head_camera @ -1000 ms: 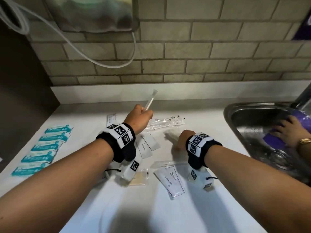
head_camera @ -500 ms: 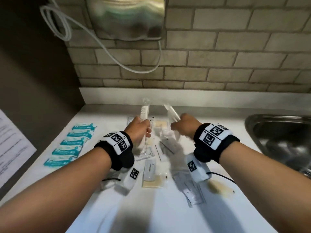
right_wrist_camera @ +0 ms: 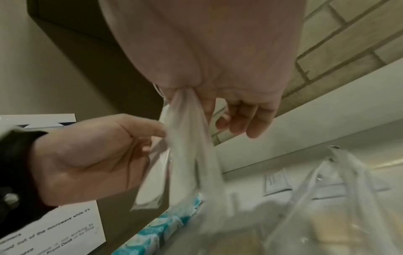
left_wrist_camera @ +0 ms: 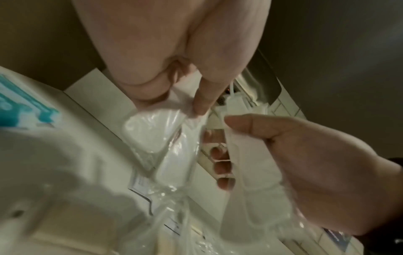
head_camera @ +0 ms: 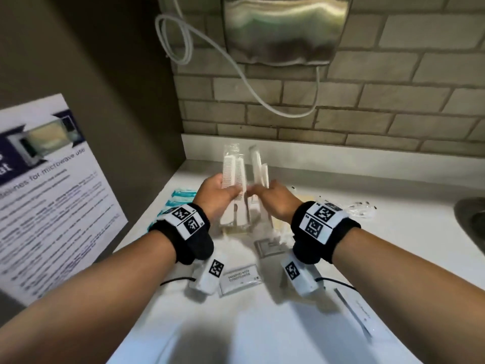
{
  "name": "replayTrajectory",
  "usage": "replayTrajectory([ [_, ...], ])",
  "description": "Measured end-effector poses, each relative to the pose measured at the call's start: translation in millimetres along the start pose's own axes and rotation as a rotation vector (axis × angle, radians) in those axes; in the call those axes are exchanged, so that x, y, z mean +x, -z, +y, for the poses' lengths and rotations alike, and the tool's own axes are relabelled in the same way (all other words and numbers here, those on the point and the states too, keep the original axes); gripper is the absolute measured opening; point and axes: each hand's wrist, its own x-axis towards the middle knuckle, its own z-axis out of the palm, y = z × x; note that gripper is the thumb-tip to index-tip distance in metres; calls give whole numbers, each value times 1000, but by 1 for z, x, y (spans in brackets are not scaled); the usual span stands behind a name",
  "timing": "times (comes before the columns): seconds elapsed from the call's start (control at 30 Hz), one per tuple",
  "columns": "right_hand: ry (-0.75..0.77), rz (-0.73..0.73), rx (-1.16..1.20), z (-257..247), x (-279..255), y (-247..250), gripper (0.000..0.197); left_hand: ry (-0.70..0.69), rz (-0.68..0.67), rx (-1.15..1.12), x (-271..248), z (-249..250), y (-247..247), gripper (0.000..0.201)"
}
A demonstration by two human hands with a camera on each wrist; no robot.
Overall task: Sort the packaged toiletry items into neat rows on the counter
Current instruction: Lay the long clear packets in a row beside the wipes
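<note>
**Both hands hold wrapped packets above the counter**

Head view: the left hand (head_camera: 215,193) grips wrapped combs (head_camera: 234,169) upright; at its 3 o'clock the right hand (head_camera: 274,199) grips slimmer wrapped packets (head_camera: 258,166). Teal packets (head_camera: 181,195) lie in a row at 9 o'clock on the counter (head_camera: 262,332).

Left wrist view: thumb and fingers pinch clear wrapping (left_wrist_camera: 165,127).

Right wrist view: fingers pinch blurred wrapping (right_wrist_camera: 185,138).
</note>
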Motion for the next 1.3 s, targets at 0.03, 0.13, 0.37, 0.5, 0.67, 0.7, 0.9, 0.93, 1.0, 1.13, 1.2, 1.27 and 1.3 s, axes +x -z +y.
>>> replayTrajectory([
  [0.03, -20, 18, -16, -5, 5, -2, 37, 11, -9, -17, 1, -2, 8, 48],
  [0.13, 10, -43, 53, -22, 14, -15, 43, 39, -96, -52, -1, -3, 23, 53],
  [0.37, 24, -39, 288, -36, 28, -40, 28, -27, -288, -141, -5, -8, 40, 26],
  [0.5, 33, 55, 345, -32, 35, -49, 31, -59, -262, -80, 8, -19, 53, 47],
  [0.67, -171, -61, 211, -28, 25, -41, 62, -37, -85, 110, 25, -34, 70, 51],
  [0.7, -234, -161, 15, -25, 19, -40, 88, -35, -30, 157, 25, -34, 74, 49],
  [0.9, -7, -649, -884, -1, -13, -72, 129, -34, 39, 259, 26, -26, 89, 26],
  [0.93, 17, -661, -917, 2, -9, -77, 128, -35, 31, 266, 24, -23, 87, 28],
  [1.0, 38, -630, -930, 6, -4, -82, 120, -3, 22, 263, 21, -25, 84, 44],
  [1.13, 75, -503, -913, 5, 4, -69, 91, 48, 23, 308, 17, -36, 78, 44],
  [1.2, 84, -432, -968, 7, 10, -61, 75, 49, 33, 339, 19, -41, 75, 40],
  [1.27, 36, -360, -995, 16, 19, -53, 62, 45, 26, 354, 21, -43, 72, 38],
  [1.3, -21, -335, -977, 23, 23, -46, 59, 47, 21, 361, 23, -43, 70, 37],
])
